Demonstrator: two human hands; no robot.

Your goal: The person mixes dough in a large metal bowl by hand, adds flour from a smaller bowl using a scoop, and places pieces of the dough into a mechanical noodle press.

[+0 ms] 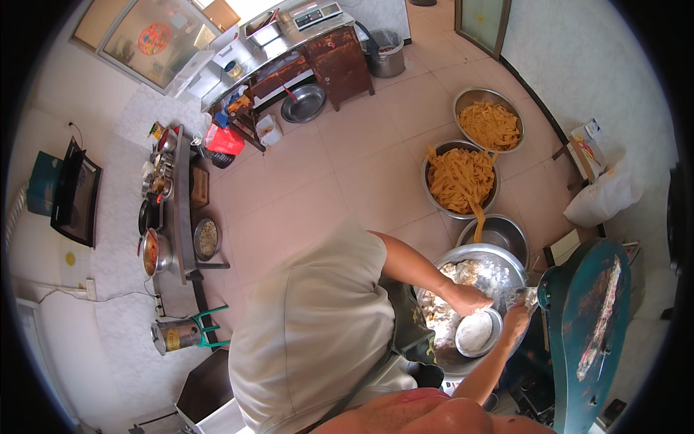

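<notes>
My left hand (468,298) is closed, its fingers drawn together at the rim of a small metal bowl (476,334) of white powder, probably flour. What it holds, if anything, is hidden. That bowl rests inside a wide metal basin (499,254) with white powder and pale clumps (437,318). On the bowl's other side, my right hand (516,320) is curled up against the metal outlet (530,297) of a teal machine (589,325). Its grip is too small to make out.
Beyond the basin stand a metal bowl (506,235) and two bowls of wide yellow noodles (463,177) (490,124); one strand hangs over a rim. A white sack (603,199) leans by the wall. A counter (336,61) and a shelf with pots (184,210) line the left side.
</notes>
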